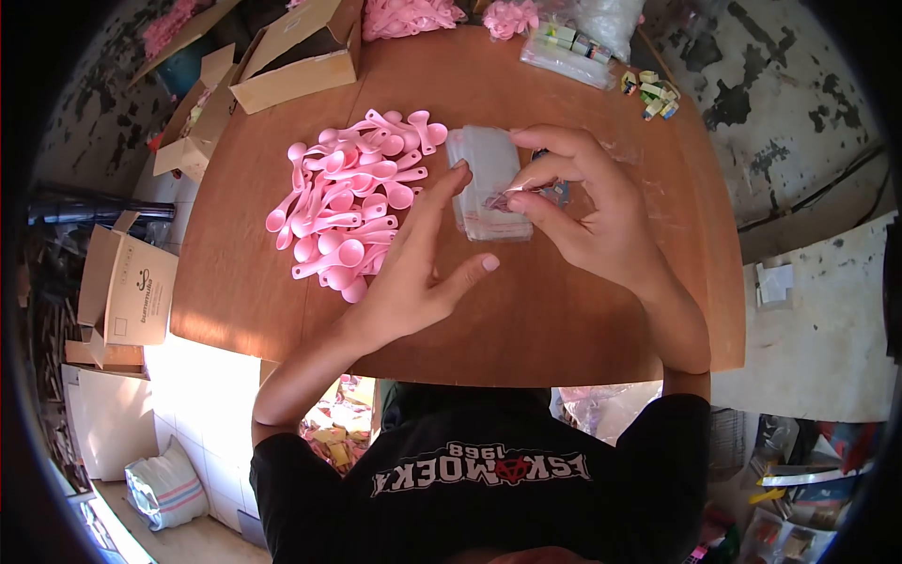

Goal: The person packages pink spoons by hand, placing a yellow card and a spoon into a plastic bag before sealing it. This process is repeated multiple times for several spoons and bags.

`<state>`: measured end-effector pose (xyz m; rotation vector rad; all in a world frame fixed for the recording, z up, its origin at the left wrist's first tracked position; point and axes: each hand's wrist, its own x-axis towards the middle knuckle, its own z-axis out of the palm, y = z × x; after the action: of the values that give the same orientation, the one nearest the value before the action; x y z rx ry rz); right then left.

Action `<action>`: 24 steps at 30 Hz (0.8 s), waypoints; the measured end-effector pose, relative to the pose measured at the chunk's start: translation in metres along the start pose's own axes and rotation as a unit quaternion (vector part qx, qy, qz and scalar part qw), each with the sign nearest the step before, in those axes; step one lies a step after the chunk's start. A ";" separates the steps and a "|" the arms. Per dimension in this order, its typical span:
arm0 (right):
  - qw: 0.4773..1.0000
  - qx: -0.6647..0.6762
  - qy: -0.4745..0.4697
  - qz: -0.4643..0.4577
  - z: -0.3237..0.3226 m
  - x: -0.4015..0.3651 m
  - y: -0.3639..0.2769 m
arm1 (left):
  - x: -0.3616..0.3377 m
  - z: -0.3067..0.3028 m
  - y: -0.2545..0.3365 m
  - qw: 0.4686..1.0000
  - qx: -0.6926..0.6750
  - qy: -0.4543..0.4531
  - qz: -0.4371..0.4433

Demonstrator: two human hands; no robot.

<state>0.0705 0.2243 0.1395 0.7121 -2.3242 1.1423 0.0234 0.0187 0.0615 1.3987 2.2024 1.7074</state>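
Note:
A stack of small clear plastic bags [484,169] lies on the brown wooden table [526,320]. My left hand [413,258] rests flat with fingers spread, its fingertips pressing the left edge of the stack. My right hand [587,207] pinches the top bag's near edge between thumb and fingers. A heap of pink plastic spoons [348,202] lies just left of the bags, beside my left hand.
Open cardboard boxes [301,56] stand at the table's far left edge. More pink items [409,17] and a packet of small colourful pieces [568,52] sit at the far edge. Loose small coloured pieces [653,94] lie far right. Boxes and a sack are on the floor left.

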 end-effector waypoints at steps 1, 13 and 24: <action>1.000 0.000 0.003 -0.007 0.002 0.001 0.000 | 0.007 0.001 0.002 1.000 -0.008 0.000 -0.003; 0.978 0.139 0.069 0.138 -0.011 -0.009 0.005 | 0.006 0.024 -0.010 0.970 -0.181 -0.052 -0.156; 0.893 0.318 -0.054 0.313 0.035 -0.070 0.051 | 0.004 0.019 -0.028 0.968 -0.201 -0.058 -0.139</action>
<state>0.0864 0.2393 0.0490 0.1987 -2.3280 2.2635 0.0131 0.0357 0.0344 1.0107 1.7581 1.7826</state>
